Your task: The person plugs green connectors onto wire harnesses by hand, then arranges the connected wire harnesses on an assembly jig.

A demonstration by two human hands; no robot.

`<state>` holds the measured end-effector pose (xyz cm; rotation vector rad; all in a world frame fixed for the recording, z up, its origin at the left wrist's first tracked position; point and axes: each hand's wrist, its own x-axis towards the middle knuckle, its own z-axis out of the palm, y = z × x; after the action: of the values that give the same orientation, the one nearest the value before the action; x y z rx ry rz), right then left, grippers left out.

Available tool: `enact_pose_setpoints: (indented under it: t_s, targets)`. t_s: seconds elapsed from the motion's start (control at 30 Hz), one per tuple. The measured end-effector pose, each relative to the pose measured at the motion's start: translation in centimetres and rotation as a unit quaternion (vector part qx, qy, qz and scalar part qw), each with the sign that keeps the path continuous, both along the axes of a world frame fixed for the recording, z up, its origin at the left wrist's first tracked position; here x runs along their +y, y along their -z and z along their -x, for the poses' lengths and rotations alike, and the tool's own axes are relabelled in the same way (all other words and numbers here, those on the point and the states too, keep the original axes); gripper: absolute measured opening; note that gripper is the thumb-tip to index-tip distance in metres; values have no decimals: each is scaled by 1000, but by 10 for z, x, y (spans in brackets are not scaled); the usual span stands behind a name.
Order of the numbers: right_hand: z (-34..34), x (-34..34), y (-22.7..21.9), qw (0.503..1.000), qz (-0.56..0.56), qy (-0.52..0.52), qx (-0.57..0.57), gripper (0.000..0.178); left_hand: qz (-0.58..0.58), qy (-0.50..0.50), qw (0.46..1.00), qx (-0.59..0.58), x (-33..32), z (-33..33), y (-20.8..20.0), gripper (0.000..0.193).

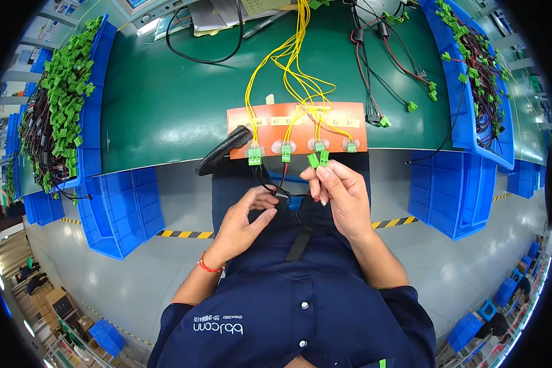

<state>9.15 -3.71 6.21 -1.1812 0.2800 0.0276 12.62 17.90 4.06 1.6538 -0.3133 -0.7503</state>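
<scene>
My right hand (346,193) pinches a pair of small green terminal plugs (318,160) between thumb and fingers, just below a green socket (319,146) on the orange board (236,119). Whether these plugs touch the socket I cannot tell. Two other green plugs, one at the left (254,157) and one in the middle (286,153), sit at the board's sockets with leads hanging down. Below them my left hand (248,214) has its fingers curled at a black cable (278,191), the thumb a little apart. Yellow wires (294,76) run from the sockets to the far side.
Blue bins of green-plugged cables stand left (92,116) and right (469,122). Loose cables (374,80) lie at the right of the green table (147,104). A black strap-like piece (224,150) overlaps the board's left edge. Papers (218,18) and a pen lie at the back.
</scene>
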Motion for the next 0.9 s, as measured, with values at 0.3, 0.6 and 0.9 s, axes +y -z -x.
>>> enact_pose_setpoints:
  t_s: [0.3, 0.6, 0.9]
  targets:
    - [1, 6, 0, 997, -67, 24, 20, 34, -59, -28, 994, -89, 1, -11, -17, 23]
    - [-2, -7, 5, 999, -25, -20, 14, 32, -82, 47, 993, -68, -1, 2, -6, 40]
    - [-10, 2, 5, 1000, -22, 7, 0, 32, -133, 145, 977, -82, -5, 8, -2, 32]
